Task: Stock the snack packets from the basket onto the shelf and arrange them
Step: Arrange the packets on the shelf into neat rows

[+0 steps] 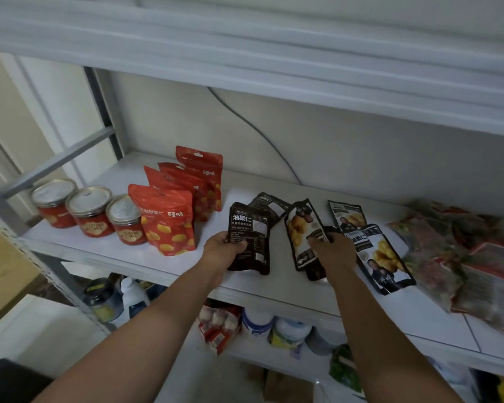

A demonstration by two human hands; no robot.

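Note:
Several black snack packets lie and lean on the white shelf (288, 292). My left hand (226, 250) grips one black packet (250, 228) upright by its lower left edge, back side towards me. My right hand (333, 251) pinches a second black packet (301, 228) that shows yellow chestnuts, tilted up from the shelf. Another black packet (383, 258) lies flat just right of that hand. Two more lie behind: one (346, 215) at the back right, one (271, 205) behind the left-hand packet. The basket is out of view.
Several red pouches (169, 222) stand in a row left of the black packets, with three red jars (89, 212) further left. Clear bags of mixed snacks (460, 257) pile at the right end. An upper shelf board (274, 62) overhangs. Bottles and packets fill the shelf below.

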